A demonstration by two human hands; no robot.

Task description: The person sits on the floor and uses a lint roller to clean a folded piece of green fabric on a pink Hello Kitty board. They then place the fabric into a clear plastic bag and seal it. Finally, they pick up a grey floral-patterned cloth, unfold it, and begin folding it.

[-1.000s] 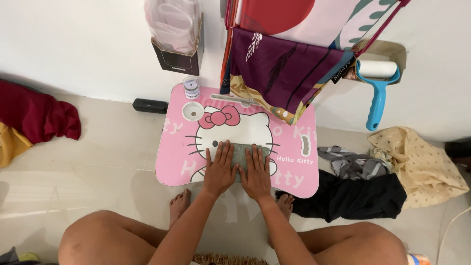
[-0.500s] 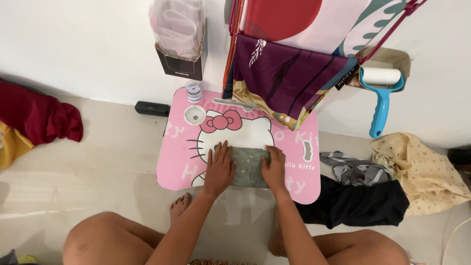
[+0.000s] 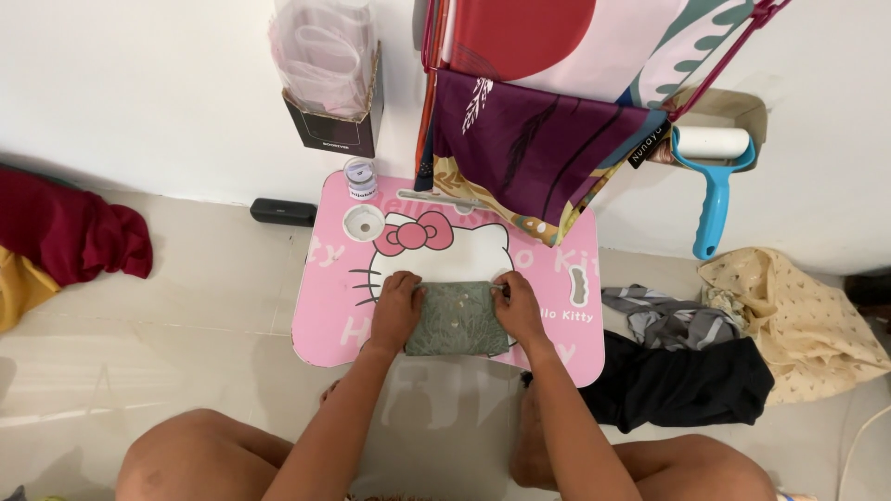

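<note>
Head view showed a pale tiled floor and a white wall, with a person seated behind a small pink cartoon-cat counter. Patterned purple and red cloths hung over the counter's far edge, a tan dotted garment and a black garment lay on the floor to the right, and a dark red cloth lay to the left. A blue lint roller leaned against the wall, and a dark box holding clear plastic bags stood beyond the counter. A folded grey-green patterned cloth lay flat at the near middle of the counter, between both hands. The left hand rested flat on the cloth's left edge, fingers extended and pressing rather than clenched. The right hand lay on the right edge, fingers curled at the upper corner, seemingly pinching it, though the grip itself could not be told for certain. To do this fold well, it seemed best to hold both sides taut, square the edges against each other, and smooth from the middle outward so no crease was trapped. A small white round lid and a little jar stood at the counter's far left corner, well apart from the cloth.
</note>
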